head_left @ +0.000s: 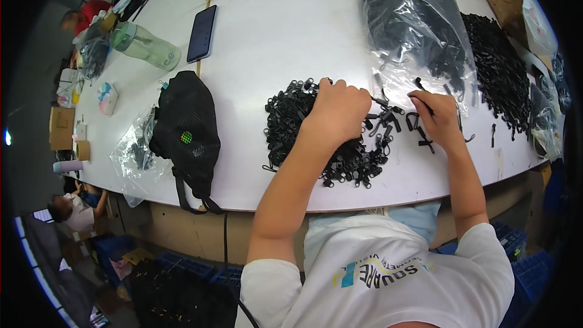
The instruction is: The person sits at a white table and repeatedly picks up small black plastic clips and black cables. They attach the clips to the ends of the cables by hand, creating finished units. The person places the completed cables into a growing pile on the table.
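A heap of small black zipper pulls (285, 124) with looped ends lies on the white table in front of me. My left hand (340, 109) is over the heap's upper right part, its fingers curled down and closed. Whatever they grip is hidden behind the knuckles. To the right, my right hand (436, 114) pinches a slim black zipper pull (430, 109) between thumb and fingers. Between my hands several loose black pieces (388, 118) are scattered, some touching the heap's edge.
A clear plastic bag (419, 30) full of black pieces lies beyond my right hand, beside a long pile of black pulls (501, 76). On the left are a black mesh bag (191, 127), a phone (202, 33) and a green bottle (146, 45). Other people sit farther left.
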Available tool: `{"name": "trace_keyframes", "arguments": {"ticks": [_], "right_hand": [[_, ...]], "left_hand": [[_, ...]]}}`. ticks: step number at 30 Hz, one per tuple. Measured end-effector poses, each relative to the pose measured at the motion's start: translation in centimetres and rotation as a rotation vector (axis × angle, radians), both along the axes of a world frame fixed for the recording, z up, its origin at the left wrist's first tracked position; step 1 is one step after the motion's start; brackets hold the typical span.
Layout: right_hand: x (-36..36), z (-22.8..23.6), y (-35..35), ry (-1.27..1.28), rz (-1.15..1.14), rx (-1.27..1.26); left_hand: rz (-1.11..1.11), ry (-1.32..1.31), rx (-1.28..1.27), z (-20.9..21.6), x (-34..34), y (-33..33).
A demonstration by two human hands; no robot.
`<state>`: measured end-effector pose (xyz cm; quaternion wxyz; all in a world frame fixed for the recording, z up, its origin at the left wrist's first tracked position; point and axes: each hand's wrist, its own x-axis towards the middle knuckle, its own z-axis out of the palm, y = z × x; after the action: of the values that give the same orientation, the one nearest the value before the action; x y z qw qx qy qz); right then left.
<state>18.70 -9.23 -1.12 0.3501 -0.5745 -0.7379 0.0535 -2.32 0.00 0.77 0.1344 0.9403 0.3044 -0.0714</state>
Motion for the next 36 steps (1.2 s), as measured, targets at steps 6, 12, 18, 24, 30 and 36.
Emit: {"name": "trace_keyframes", "arguments": {"ticks": [6,12,18,24,30,36], "right_hand": [[-0.4,0.8,-0.6,-0.092,0.038,-0.002],[-0.6,0.9,-0.4,-0.093,0.078,-0.029],[-0.7,1.3,-0.6,-0.08,0.131,-0.012],[-0.3,1.5,-0.9,-0.048,0.126,0.022],[-0.1,0.2,-0.8,0.026,0.111,0.105],[0.2,-1.3,-0.1,0.043,0.08,0.182]], "left_hand": [[-0.048,-0.127,0.062,-0.9,-0.5,0.0],[-0.033,-0.156,0.022,-0.9,-0.7,-0.2],[-0.118,-0.245,0.011,-0.1,0.2,-0.2],[-0.2,-0.532,-0.166,-0.7,1.4,-0.2],[-0.264,-0.625,-0.333,-1.1,2.4,-0.3],[-0.19,-0.646,-0.41,-0.9,1.9,0.2]]}}
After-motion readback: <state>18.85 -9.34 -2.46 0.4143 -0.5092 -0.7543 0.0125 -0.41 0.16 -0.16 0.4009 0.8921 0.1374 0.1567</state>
